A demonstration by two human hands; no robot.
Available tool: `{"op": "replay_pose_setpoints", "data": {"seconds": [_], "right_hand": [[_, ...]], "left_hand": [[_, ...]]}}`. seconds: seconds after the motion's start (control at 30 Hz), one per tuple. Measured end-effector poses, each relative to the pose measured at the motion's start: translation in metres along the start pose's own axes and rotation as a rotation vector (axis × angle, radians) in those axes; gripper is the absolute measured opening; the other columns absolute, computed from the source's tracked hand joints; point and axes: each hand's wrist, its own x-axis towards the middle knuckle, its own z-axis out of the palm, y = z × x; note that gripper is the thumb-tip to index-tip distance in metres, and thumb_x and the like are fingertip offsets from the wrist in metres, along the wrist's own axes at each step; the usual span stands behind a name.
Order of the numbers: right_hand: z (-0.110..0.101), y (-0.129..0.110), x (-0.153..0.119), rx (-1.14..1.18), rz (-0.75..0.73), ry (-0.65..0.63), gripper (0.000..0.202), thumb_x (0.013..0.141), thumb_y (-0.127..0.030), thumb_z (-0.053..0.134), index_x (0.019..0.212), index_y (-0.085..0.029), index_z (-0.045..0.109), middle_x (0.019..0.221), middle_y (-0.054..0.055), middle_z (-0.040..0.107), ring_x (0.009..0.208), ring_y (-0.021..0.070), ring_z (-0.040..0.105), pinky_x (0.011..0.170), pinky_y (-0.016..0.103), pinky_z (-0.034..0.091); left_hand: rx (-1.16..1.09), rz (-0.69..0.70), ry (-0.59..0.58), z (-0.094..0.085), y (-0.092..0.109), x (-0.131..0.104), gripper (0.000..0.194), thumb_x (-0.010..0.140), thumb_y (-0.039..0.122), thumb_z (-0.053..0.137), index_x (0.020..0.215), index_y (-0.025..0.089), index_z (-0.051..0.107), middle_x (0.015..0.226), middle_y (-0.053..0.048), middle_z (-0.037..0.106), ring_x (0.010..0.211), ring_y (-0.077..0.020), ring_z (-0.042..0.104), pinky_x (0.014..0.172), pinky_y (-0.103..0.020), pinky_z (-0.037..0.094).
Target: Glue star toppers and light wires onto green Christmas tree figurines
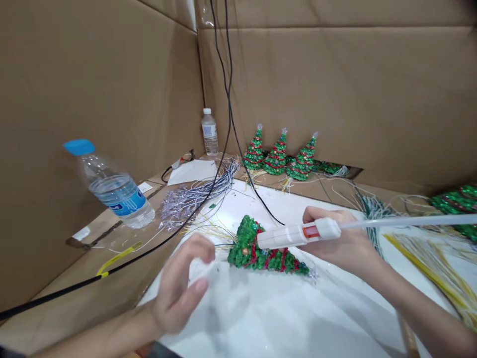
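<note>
My right hand (345, 243) is wrapped around a white hot glue gun (298, 233), with a long translucent glue stick (406, 220) sticking out of its back end to the right. Below the gun's front, a small green Christmas tree (268, 256) with red garland and little baubles lies on its side, its tip to the right. The gun hides part of the tree; whether they touch I cannot tell. Left of the tree's base, my left hand (182, 286) hovers with thumb and fingers apart and nothing between them. Thin wires (214, 231) run out from the tree's base.
Three similar trees (276, 154) stand along the back cardboard wall. Bundles of wires lie left (201, 194) and right (434, 271) of the white board (298, 318). Two water bottles (124, 194) stand at left and back. Black cables (229, 94) hang down across the workspace.
</note>
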Motion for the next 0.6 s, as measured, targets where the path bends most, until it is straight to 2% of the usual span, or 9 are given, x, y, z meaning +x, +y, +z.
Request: {"op": "replay_pose_setpoints", "data": {"seconds": [0.1, 0.13, 0.23, 0.43, 0.6], "right_hand": [[0.001, -0.001, 0.001, -0.019, -0.02, -0.002, 0.023, 0.059, -0.042, 0.061, 0.056, -0.023, 0.048, 0.046, -0.003, 0.053, 0.041, 0.0136, 0.045, 0.044, 0.024, 0.026], [0.002, -0.001, 0.002, -0.023, -0.022, -0.004, 0.023, 0.059, -0.043, 0.059, 0.056, -0.023, 0.048, 0.046, -0.003, 0.053, 0.041, 0.0136, 0.044, 0.043, 0.024, 0.026], [0.003, -0.001, 0.003, -0.025, -0.018, -0.015, 0.022, 0.059, -0.042, 0.056, 0.056, -0.024, 0.045, 0.046, -0.003, 0.052, 0.041, 0.0143, 0.045, 0.044, 0.024, 0.027], [0.008, 0.006, 0.003, 0.021, -0.052, -0.038, 0.023, 0.062, -0.043, 0.057, 0.057, -0.024, 0.045, 0.046, -0.003, 0.051, 0.042, 0.0145, 0.045, 0.043, 0.024, 0.029], [0.015, 0.012, 0.001, 0.062, -0.06, -0.016, 0.024, 0.063, -0.042, 0.059, 0.056, -0.024, 0.044, 0.044, -0.004, 0.047, 0.042, 0.0135, 0.042, 0.042, 0.024, 0.027]], "left_hand": [[-0.058, -0.045, -0.012, 0.013, -0.024, 0.02, 0.036, 0.091, 0.054, 0.051, 0.081, 0.019, 0.053, 0.079, -0.003, 0.053, 0.078, -0.018, 0.051, 0.071, -0.031, 0.042], [-0.055, -0.094, -0.069, 0.016, -0.031, 0.027, 0.041, 0.09, 0.057, 0.05, 0.077, 0.018, 0.053, 0.077, -0.002, 0.053, 0.075, -0.0176, 0.05, 0.07, -0.031, 0.04], [-0.062, -0.147, -0.14, 0.023, -0.044, 0.04, 0.051, 0.089, 0.064, 0.046, 0.071, 0.017, 0.053, 0.074, -0.003, 0.055, 0.073, -0.0174, 0.051, 0.07, -0.03, 0.039], [-0.097, -0.131, -0.313, 0.023, -0.043, 0.042, 0.059, 0.082, 0.072, 0.05, 0.074, 0.015, 0.063, 0.088, -0.01, 0.066, 0.084, -0.021, 0.06, 0.077, -0.03, 0.045], [-0.152, -0.116, -0.375, 0.023, -0.044, 0.041, 0.053, 0.08, 0.067, 0.057, 0.073, 0.015, 0.062, 0.08, -0.008, 0.065, 0.078, -0.0189, 0.06, 0.071, -0.027, 0.045]]}}
